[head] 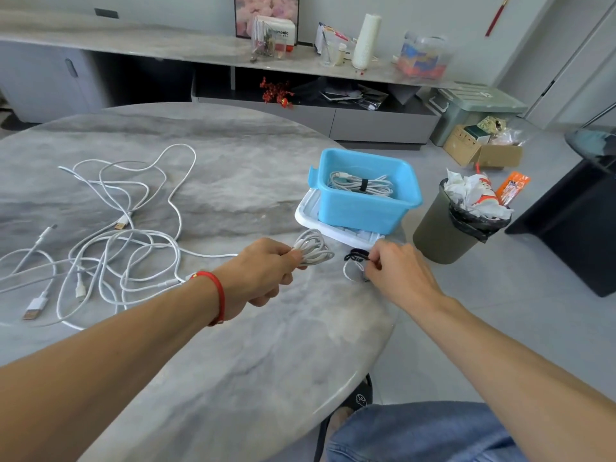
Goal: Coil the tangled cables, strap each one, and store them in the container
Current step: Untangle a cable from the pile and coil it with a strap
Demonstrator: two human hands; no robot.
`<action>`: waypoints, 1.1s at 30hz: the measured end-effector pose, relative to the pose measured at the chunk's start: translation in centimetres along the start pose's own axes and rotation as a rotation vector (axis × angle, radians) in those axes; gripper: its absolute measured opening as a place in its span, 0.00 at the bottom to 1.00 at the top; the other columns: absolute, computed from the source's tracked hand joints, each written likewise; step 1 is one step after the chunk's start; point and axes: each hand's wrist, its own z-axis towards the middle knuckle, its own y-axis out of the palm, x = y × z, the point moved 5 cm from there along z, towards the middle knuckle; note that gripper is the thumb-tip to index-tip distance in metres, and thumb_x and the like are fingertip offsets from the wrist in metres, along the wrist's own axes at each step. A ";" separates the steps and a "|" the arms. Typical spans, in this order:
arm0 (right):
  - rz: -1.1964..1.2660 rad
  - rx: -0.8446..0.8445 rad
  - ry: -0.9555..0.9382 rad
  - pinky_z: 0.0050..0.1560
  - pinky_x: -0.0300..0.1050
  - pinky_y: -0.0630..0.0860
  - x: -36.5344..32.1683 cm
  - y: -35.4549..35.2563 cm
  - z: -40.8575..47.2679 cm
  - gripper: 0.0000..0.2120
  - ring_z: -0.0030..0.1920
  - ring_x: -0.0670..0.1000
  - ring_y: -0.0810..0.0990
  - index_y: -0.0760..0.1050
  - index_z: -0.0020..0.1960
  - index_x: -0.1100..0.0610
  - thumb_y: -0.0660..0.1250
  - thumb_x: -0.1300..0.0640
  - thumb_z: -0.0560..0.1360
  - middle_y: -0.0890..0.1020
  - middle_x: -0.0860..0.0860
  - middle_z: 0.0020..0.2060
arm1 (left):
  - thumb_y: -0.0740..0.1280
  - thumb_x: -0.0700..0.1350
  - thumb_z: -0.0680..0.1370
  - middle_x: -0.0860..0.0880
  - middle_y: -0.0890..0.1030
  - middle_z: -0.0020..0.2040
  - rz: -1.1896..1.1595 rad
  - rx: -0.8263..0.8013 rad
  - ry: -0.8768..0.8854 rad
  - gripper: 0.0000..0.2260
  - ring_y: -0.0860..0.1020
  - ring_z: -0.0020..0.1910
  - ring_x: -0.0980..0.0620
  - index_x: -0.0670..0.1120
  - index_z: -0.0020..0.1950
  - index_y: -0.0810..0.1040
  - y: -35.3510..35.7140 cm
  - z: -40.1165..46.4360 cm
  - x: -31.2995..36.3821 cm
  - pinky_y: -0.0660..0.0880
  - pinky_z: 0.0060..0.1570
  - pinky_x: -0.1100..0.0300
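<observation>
From the head camera, one coiled and strapped cable (361, 185) already lies in the blue container (366, 208) at the table's (233, 328) far right edge. The left hand (263, 271) grips a second white coil (313, 251) in curled fingers, not yet strapped, while the right hand (400, 271) pinches a black strap (356, 255) lying just beside it. Judging by the tangled cables (110, 241) well to the left, most of the job remains.

A home living room (marble table (200, 181), low sideboard (366, 123), full bin (443, 235)).
</observation>
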 end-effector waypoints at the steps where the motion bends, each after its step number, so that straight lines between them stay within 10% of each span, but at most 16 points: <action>1: 0.041 0.045 0.020 0.44 0.50 0.74 -0.1 -0.6 0.1 0.03 0.48 0.59 0.78 0.76 0.45 0.54 0.67 0.55 0.77 0.83 0.53 0.42 | 0.59 0.47 0.85 0.49 0.64 0.32 -0.004 -0.009 -0.001 0.15 0.56 0.23 0.55 0.35 0.56 0.77 0.0 0.0 0.1 0.52 0.24 0.67; 12: 1.039 0.257 0.132 0.37 0.52 0.83 -3.6 -5.0 -2.2 0.10 0.31 0.52 0.85 0.77 0.42 0.57 0.77 0.56 0.74 0.86 0.52 0.33 | 0.59 0.48 0.83 0.55 0.69 0.24 0.406 0.064 0.160 0.16 0.65 0.21 0.56 0.44 0.37 0.71 0.6 -0.8 1.2 0.62 0.22 0.65; 22: 0.817 0.482 -0.099 0.36 0.39 0.76 -9.3 -2.4 -7.0 0.08 0.35 0.48 0.80 0.79 0.42 0.54 0.78 0.59 0.74 0.82 0.43 0.33 | 0.63 0.50 0.81 0.55 0.75 0.27 0.289 0.082 0.159 0.17 0.66 0.21 0.56 0.43 0.35 0.75 0.9 -1.1 1.2 0.63 0.23 0.66; 33: 0.643 0.489 -0.282 0.42 0.27 0.68 -8.9 -3.4 -7.1 0.04 0.38 0.37 0.77 0.87 0.48 0.55 0.77 0.61 0.75 0.84 0.44 0.40 | 0.60 0.47 0.85 0.48 0.70 0.38 -0.295 -0.337 -0.045 0.12 0.59 0.30 0.54 0.41 0.56 0.80 0.8 -1.0 0.8 0.58 0.26 0.64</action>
